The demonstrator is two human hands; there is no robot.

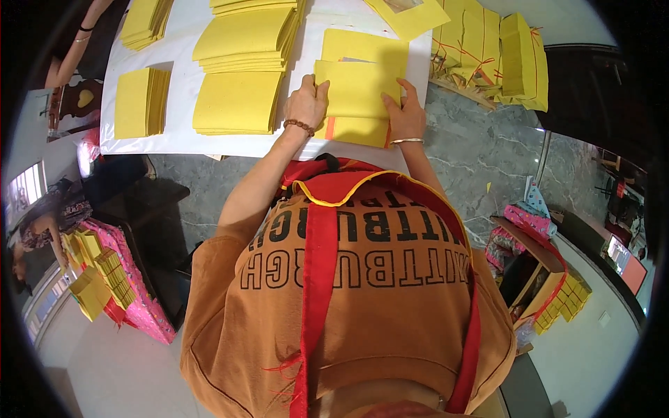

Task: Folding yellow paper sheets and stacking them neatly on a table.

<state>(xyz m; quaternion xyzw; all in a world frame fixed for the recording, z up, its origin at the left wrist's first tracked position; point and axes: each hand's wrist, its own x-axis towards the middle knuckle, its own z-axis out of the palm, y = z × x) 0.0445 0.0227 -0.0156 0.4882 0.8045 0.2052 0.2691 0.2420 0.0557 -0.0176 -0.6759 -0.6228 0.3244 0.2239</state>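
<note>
— Where are the hands right now?

— Both rest on the yellow sheet (359, 87) that lies on top of a small pile near the front edge of the bench (181, 143). The left hand (306, 104) pinches the sheet's left edge, thumb and fingers closed on it. The right hand (405, 115) lies flat with its fingers spread, pressing down the sheet's right side.

— What could go wrong?

— I'd judge the sheet could skew. It already sits a little off from the orange-edged sheet (355, 130) beneath it, and if the flat hand slides while the other pulls, the corners won't meet.

— Anything else at risk?

— The pile is close to the bench's front edge, just ahead of the red apron (317, 279). A push toward the body could send the bottom sheets over the edge. The tall yellow stack (237, 103) just beside the left hand could also be nudged by the wrist, fanning its top sheets.

— And the bundles at the right corner?

— The tied yellow bundles (488, 49) are well apart; I see little danger there.
</note>
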